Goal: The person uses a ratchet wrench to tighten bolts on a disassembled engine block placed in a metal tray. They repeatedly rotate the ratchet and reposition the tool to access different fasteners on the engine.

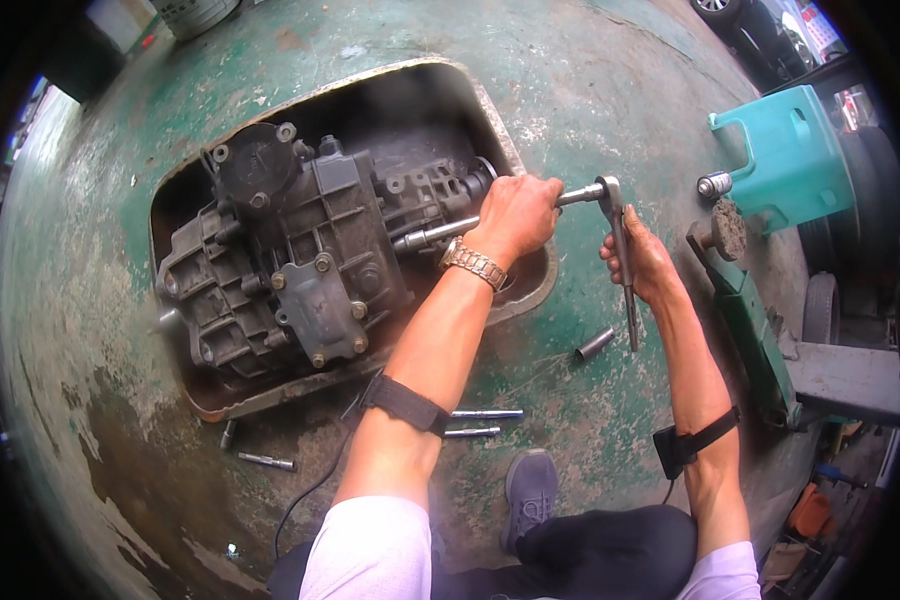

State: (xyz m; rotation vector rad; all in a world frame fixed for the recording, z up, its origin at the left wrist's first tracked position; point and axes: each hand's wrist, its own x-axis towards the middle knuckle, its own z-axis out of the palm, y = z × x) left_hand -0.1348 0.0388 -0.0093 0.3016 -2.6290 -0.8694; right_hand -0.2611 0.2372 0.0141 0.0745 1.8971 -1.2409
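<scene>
A dark, greasy gearbox (345,205) with bolted covers lies in a shallow metal tray (492,112) on the floor. My left hand (515,218), with a watch at its wrist, is closed around a long steel extension bar (435,236). One end of the bar meets the gearbox's right side; the exact contact there is hard to make out. At its other end sits the head of a ratchet wrench (611,190). My right hand (642,258) has its fingers curled on the wrench's handle, which points down toward me.
A loose socket (595,344) lies right of the tray; steel bars (486,413) and another rod (267,461) lie nearer me. At the right stand a green jack (745,315), a turquoise stool (795,155) and tyres (821,305). A bucket (192,15) stands far left.
</scene>
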